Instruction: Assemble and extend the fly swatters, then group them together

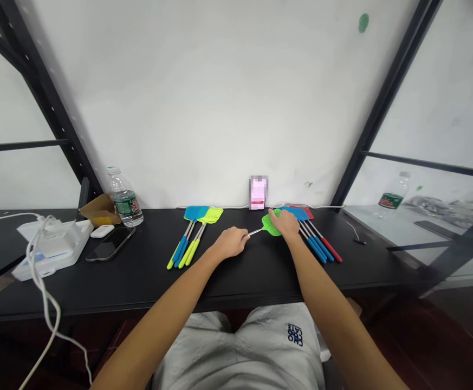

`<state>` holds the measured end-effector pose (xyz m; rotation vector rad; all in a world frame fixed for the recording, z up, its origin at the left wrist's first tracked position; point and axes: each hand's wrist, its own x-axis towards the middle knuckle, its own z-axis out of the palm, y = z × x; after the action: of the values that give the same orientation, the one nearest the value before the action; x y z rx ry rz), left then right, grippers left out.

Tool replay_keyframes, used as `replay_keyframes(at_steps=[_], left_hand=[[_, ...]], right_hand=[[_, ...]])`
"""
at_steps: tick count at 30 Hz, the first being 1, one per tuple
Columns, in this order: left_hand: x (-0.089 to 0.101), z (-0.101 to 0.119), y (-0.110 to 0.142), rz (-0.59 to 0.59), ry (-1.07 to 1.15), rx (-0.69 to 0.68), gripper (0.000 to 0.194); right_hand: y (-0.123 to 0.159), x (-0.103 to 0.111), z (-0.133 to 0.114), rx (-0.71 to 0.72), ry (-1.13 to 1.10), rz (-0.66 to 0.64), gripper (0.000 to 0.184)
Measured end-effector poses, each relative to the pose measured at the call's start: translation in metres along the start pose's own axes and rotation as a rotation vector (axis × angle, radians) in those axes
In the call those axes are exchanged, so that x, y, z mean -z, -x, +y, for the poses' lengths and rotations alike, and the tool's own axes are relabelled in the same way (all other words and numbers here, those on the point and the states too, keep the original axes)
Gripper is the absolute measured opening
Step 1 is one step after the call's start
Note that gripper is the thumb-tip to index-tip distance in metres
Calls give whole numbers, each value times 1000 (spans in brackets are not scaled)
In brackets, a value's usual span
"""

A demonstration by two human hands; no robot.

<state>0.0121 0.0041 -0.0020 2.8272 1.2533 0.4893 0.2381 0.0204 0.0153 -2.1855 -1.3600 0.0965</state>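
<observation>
Through my feed, the left hand [230, 243] has its fingers [244, 234] together around the metal handle of a green fly swatter [267, 225]; the right hand [284, 224] lies over the swatter's mesh head, though I cannot tell whether those fingers grip it; so one swatter lies between the hands; beyond the left fingers, blue and yellow-green fly swatters [195, 214] lie side by side; beyond the right fingers, blue and red fly swatters [317, 242] lie fanned; all rest on a black tabletop [150, 281]; well left of the fingers sit a smartphone [110, 244] and a water bottle [124, 197]; a white wall [179, 97] rises behind.
</observation>
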Motion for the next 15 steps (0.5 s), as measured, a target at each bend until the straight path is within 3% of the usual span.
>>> replay_keyframes(at_steps=[10, 15], left_hand=[[-1, -3, -4, 45, 311, -19, 34], [-3, 3, -13, 211, 358, 65, 32]], right_hand=[[1, -7, -3, 43, -164, 270, 59], [-5, -5, -2, 72, -423, 590, 45]])
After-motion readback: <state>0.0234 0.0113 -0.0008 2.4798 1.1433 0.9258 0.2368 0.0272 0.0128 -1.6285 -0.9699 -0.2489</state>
